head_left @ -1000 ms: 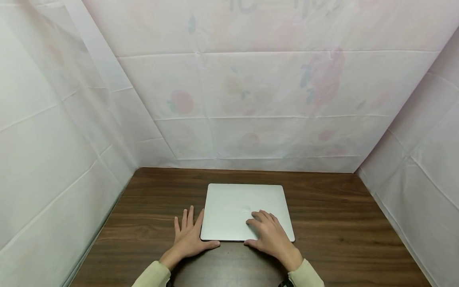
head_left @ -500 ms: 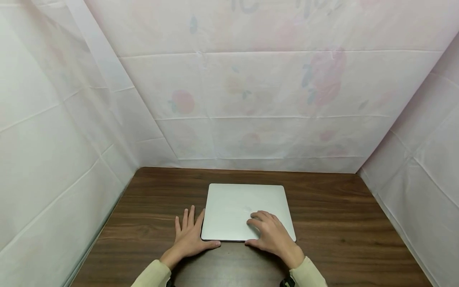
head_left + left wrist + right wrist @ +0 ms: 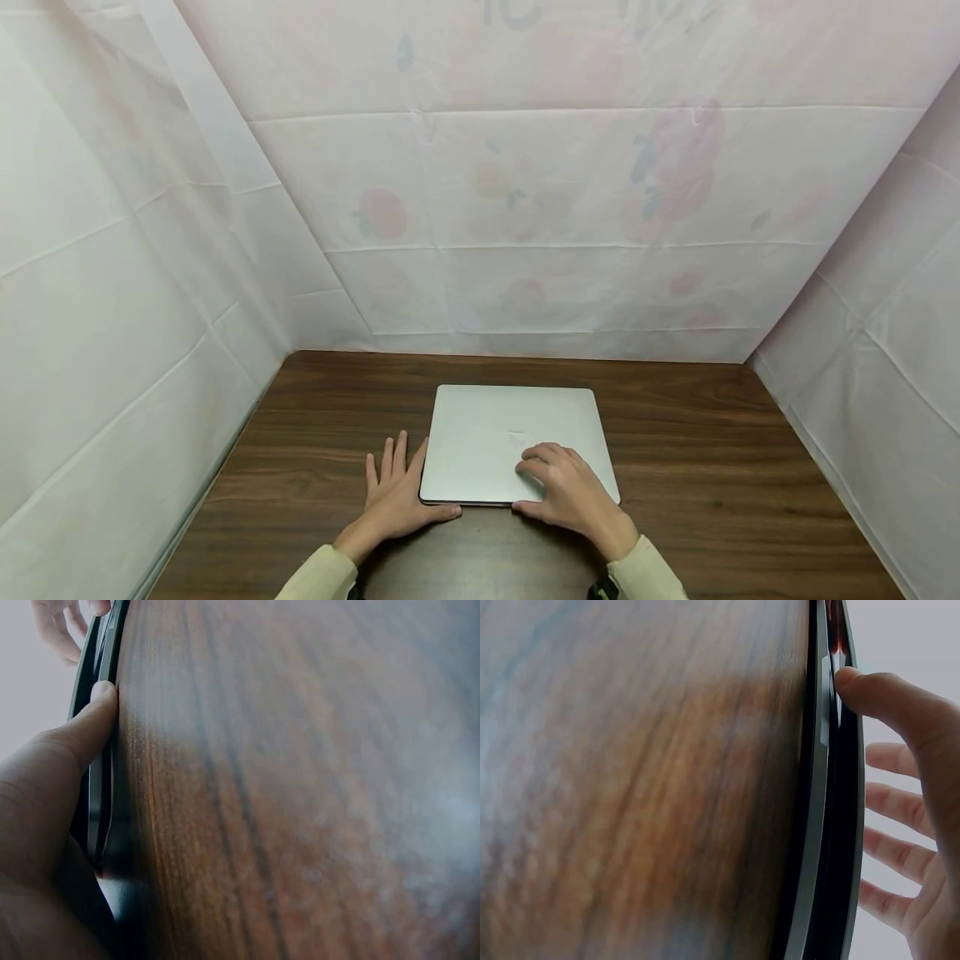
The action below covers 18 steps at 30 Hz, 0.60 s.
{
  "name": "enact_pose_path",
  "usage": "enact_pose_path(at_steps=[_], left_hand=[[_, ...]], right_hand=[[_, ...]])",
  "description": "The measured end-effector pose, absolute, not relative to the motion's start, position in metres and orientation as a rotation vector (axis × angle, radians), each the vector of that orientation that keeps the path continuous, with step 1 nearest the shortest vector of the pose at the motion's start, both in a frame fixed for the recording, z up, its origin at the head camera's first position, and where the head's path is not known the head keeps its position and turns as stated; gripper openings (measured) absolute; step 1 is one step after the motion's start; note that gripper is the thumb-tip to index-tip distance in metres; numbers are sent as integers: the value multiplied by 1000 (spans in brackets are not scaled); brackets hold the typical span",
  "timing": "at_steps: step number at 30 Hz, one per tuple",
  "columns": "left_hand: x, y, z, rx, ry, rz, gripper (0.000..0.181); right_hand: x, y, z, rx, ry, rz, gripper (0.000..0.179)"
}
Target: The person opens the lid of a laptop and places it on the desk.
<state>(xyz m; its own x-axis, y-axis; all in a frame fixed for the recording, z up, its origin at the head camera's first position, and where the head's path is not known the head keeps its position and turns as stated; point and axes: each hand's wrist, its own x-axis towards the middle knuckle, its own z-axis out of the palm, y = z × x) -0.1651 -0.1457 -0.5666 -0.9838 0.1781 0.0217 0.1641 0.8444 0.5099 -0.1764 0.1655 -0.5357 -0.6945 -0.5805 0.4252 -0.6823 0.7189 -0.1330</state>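
Observation:
A silver laptop (image 3: 480, 433) lies flat on the wooden table, its lid a narrow gap above the base along the front edge. My left hand (image 3: 396, 498) rests beside its left front corner, fingers straight and spread, the thumb along the front edge. In the left wrist view that thumb (image 3: 94, 724) presses the edge of the base. My right hand (image 3: 570, 492) holds the lid near the front: bent fingers over the top, thumb at the edge. The right wrist view has the thumb tip (image 3: 847, 679) in the gap by the notch, against the lid's edge (image 3: 855, 787).
The brown wooden table (image 3: 712, 467) extends to both sides of the laptop. Pale printed cloth (image 3: 555, 283) hangs behind it, with white cloth walls at left and right. Light sleeves (image 3: 318, 573) and dark wrist bands show at the bottom.
The dark gap along the laptop's front edge looks slightly wider, mostly at the left corner. My right fingers have shifted a touch toward the front; the left hand stays in place.

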Motion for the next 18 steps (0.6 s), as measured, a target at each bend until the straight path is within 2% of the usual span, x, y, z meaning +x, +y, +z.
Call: enact_pose_path(at_steps=[18], left_hand=[[-167,-148,-575,253,2985,814,135]], right_hand=[[-178,166,-535,1023,-2507,446,41]])
